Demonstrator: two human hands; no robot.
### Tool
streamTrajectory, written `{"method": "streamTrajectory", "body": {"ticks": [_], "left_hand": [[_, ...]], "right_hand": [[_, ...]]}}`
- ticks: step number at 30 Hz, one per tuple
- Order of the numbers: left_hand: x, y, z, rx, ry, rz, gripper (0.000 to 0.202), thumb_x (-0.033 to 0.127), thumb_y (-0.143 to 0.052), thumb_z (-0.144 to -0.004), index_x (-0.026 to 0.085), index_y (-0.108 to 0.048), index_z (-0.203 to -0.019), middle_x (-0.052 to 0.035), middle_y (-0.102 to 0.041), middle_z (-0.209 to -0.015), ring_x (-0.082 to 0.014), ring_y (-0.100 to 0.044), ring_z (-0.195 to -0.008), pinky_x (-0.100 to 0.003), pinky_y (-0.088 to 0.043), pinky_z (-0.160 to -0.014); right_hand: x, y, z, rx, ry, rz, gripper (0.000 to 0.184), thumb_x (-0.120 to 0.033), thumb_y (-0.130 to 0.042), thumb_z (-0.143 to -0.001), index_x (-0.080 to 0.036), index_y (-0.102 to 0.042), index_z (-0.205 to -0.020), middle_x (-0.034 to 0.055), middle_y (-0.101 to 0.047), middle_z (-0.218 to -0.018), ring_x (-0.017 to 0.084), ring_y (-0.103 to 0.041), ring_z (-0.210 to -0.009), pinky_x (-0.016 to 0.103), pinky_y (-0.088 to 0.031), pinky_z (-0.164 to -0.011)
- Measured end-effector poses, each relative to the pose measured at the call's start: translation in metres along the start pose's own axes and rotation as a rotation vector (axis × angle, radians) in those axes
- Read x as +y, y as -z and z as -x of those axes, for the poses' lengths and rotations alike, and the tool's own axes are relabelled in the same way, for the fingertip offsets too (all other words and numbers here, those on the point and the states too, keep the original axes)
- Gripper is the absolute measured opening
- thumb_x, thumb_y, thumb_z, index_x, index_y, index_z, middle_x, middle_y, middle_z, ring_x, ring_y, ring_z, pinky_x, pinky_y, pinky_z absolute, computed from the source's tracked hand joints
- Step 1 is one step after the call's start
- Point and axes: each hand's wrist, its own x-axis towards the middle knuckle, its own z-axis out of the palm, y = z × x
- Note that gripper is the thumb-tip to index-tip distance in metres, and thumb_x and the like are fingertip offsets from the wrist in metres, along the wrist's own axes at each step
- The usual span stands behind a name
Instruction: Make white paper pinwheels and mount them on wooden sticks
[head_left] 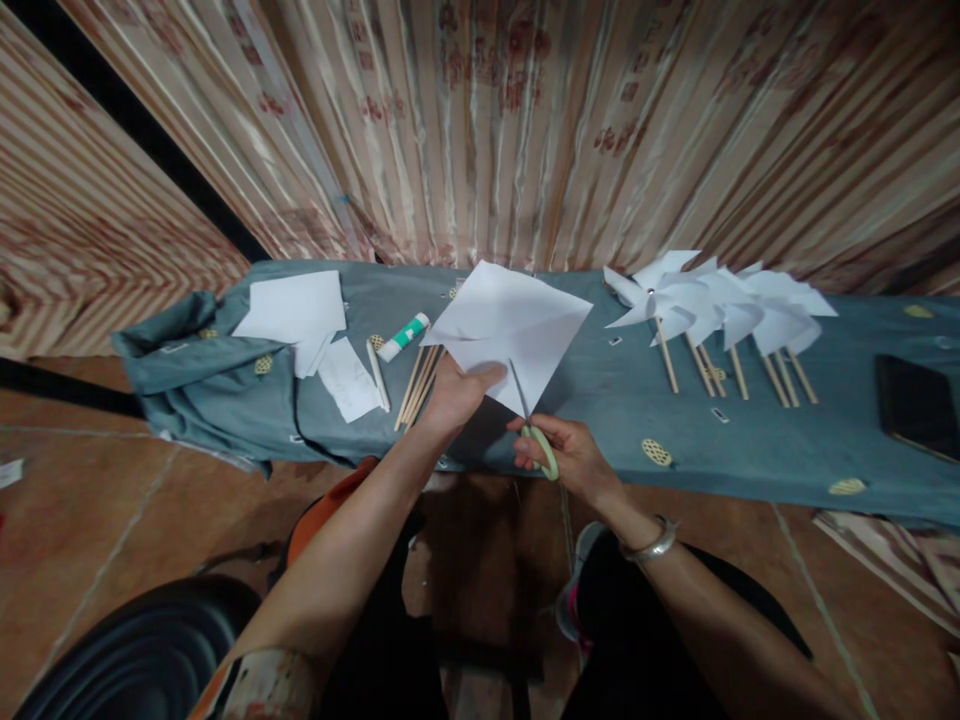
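Observation:
A square sheet of white paper is held up over the middle of the table, one corner toward me. My left hand grips its near left side, thumb on top and the other fingers hidden beneath. In my right hand is a pair of scissors with pale green handles. Their blades reach over the paper at its near corner and point toward its middle. Just left of my left hand lie several thin wooden sticks, partly under the sheet and hand.
A glue stick, a white pen-like rod, a marked paper slip and white sheets lie left. Several paper pinwheels on sticks lie right, with a dark phone beyond. A pleated curtain hangs behind the cloth-covered table.

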Motion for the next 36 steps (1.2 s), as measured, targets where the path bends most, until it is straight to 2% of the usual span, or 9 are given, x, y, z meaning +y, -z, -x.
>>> {"method": "streamTrajectory", "body": {"ticks": [11, 17, 36], "left_hand": [[0.0041, -0.0036, 0.0044, 0.012, 0.034, -0.007, 0.025, 0.024, -0.076, -0.053, 0.017, -0.067, -0.076, -0.0058, -0.070, -0.081, -0.0211, -0.064, -0.077, -0.033, -0.053, -0.071], [0.0034, -0.0049, 0.0069, -0.002, 0.050, -0.010, 0.028, 0.025, -0.077, -0.051, 0.015, -0.067, -0.075, -0.0055, -0.069, -0.078, -0.0219, -0.065, -0.079, -0.032, -0.053, -0.070], [-0.0040, -0.0044, 0.0066, -0.025, 0.029, 0.009, 0.026, 0.026, -0.077, -0.053, 0.016, -0.065, -0.073, -0.0030, -0.066, -0.073, -0.0208, -0.064, -0.079, -0.031, -0.052, -0.072]], "right_hand": [[0.0011, 0.0006, -0.0017, 0.005, -0.008, 0.010, 0.050, -0.056, -0.080, -0.061, -0.016, -0.070, -0.088, -0.0007, -0.065, -0.057, 0.011, -0.057, -0.051, 0.023, -0.044, -0.050], [0.0005, 0.0018, -0.0023, 0.013, 0.025, 0.043, 0.046, -0.055, -0.078, -0.066, -0.016, -0.071, -0.089, 0.0002, -0.067, -0.060, 0.011, -0.058, -0.052, 0.024, -0.046, -0.052], [-0.0025, 0.0013, -0.0032, 0.044, 0.002, 0.039, 0.046, -0.054, -0.081, -0.060, -0.016, -0.070, -0.082, 0.0000, -0.067, -0.057, 0.012, -0.058, -0.050, 0.025, -0.046, -0.050]]}}
